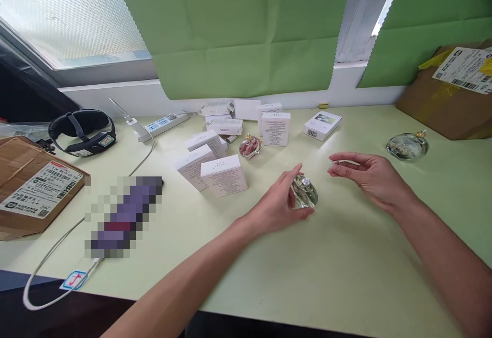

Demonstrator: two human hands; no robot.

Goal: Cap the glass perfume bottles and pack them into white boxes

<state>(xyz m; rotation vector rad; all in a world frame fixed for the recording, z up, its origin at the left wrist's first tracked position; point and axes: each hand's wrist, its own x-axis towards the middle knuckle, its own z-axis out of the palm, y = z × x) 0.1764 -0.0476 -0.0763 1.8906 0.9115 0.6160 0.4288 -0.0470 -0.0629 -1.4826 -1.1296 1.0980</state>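
Note:
My left hand (pixel 279 204) grips a small clear glass perfume bottle (pixel 305 192) that rests on the pale green table (pixel 307 276); its silver spray nozzle is bare. My right hand (pixel 371 176) hovers just to the right of it, pinching a small clear cap (pixel 340 162) between thumb and fingers. Both forearms reach in from the near edge.
Several white perfume boxes (pixel 224 174) stand behind the hands, with a pink bottle (pixel 250 146) among them. A round clear bottle (pixel 407 146) lies at the right. Cardboard parcels (pixel 449 97) sit at both sides. A power strip (pixel 163 122), cable and black headset (pixel 82 132) lie at the left.

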